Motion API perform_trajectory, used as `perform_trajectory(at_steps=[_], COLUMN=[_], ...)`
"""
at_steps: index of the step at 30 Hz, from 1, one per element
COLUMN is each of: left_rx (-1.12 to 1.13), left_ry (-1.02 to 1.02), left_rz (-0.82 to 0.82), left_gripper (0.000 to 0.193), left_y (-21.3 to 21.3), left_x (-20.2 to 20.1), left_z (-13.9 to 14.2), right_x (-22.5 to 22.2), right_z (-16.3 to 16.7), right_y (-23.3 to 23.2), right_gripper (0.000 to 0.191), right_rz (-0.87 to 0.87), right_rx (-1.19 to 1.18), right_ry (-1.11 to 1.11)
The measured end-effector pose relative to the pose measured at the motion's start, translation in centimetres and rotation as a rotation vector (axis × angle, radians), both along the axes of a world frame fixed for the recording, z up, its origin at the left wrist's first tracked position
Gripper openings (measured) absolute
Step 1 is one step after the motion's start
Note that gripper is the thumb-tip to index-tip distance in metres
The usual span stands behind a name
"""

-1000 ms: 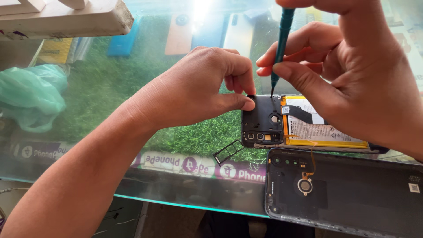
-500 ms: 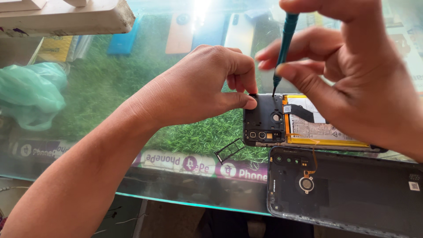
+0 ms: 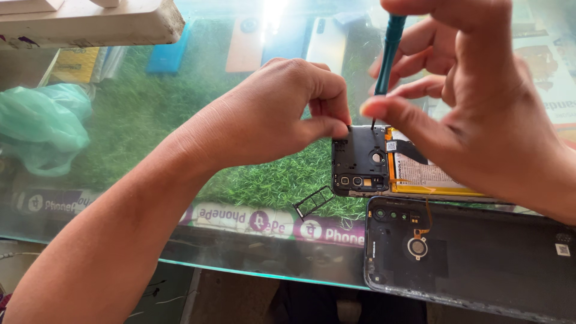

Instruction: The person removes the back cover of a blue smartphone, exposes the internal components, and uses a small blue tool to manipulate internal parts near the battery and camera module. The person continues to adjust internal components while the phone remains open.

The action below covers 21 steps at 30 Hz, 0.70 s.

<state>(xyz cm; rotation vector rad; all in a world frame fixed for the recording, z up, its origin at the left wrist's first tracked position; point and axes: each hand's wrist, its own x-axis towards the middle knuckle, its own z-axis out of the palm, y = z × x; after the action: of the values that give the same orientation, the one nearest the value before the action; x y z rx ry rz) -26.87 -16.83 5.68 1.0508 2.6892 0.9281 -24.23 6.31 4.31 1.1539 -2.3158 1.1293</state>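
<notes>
Two hands worked mid-frame over a glass worktop (image 3: 252, 255) laid above green artificial grass (image 3: 144, 129): the left hand (image 3: 273, 117) pinched the opened black phone (image 3: 360, 162), the right hand (image 3: 480, 114) gripped a teal-handled screwdriver (image 3: 389, 54).

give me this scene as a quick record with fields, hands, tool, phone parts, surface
left hand: left hand pinches at the top edge of the opened phone, fingers closed
right hand: right hand holds a teal screwdriver upright, tip at the phone's top edge
phone: back removed, black inner frame and yellow-edged battery showing
back cover: dark back cover lies inside-up, nearer the person
tray: small black card tray left of the phone
surface: glass counter over green artificial grass
</notes>
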Motion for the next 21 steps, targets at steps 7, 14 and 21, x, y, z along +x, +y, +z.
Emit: perform_trajectory(at_steps=[7,14,21], left_rx=[0.013,-0.013,-0.041], left_ry=[-0.012,-0.022,-0.011], left_rz=[-0.021,-0.03,-0.047], left_gripper=[0.006,0.01,0.033], left_y=[-0.3,-0.37,-0.5], left_x=[-0.07,-0.19,-0.31], left_z=[0.01,0.15,0.53], right_x=[0.19,-0.25,-0.35], right_z=[0.01,-0.3,0.45], right_y=[0.01,0.1,-0.2], right_gripper=[0.062,0.069,0.061], right_rz=[-0.148,-0.121,-0.102], right_rx=[-0.014,0.023,-0.073], right_ry=[-0.152,0.022,-0.173])
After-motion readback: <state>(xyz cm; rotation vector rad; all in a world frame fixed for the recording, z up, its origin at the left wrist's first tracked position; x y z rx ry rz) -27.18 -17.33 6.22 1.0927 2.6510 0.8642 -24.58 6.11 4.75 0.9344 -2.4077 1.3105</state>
